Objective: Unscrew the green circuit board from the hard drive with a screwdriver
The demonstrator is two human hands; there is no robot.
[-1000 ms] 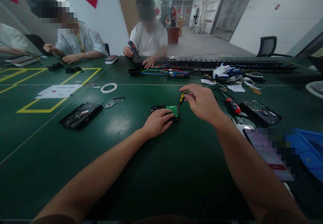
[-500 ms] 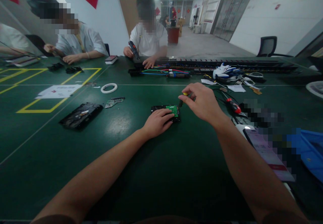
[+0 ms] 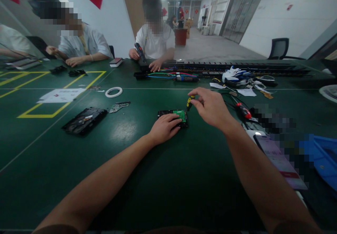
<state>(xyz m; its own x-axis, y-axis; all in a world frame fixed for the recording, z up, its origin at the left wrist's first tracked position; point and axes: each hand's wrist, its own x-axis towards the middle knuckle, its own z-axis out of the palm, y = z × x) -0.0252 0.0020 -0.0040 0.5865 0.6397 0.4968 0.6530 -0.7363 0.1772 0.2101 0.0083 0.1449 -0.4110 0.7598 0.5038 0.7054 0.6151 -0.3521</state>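
Note:
A hard drive (image 3: 169,112) with a green circuit board (image 3: 181,116) facing up lies on the green table. My left hand (image 3: 165,127) is closed over its near side, fingers across the top and thumb along the front edge, hiding much of it. In my right hand (image 3: 210,107) is a small yellow-and-black screwdriver (image 3: 189,103), pinched by the handle. It stands nearly upright over the drive's far right corner. Whether its tip touches a screw is too small to tell.
At the left lie an opened black drive casing (image 3: 84,120), a loose circuit board (image 3: 119,106) and a white tape roll (image 3: 113,92). A red-and-black screwdriver (image 3: 243,110), a phone (image 3: 279,156) and a blue bin (image 3: 322,156) are at the right. Co-workers sit across the table.
My right-hand fingers have shifted on the screwdriver, so more of its yellow handle shows. My left hand and the hard drive have stayed in place.

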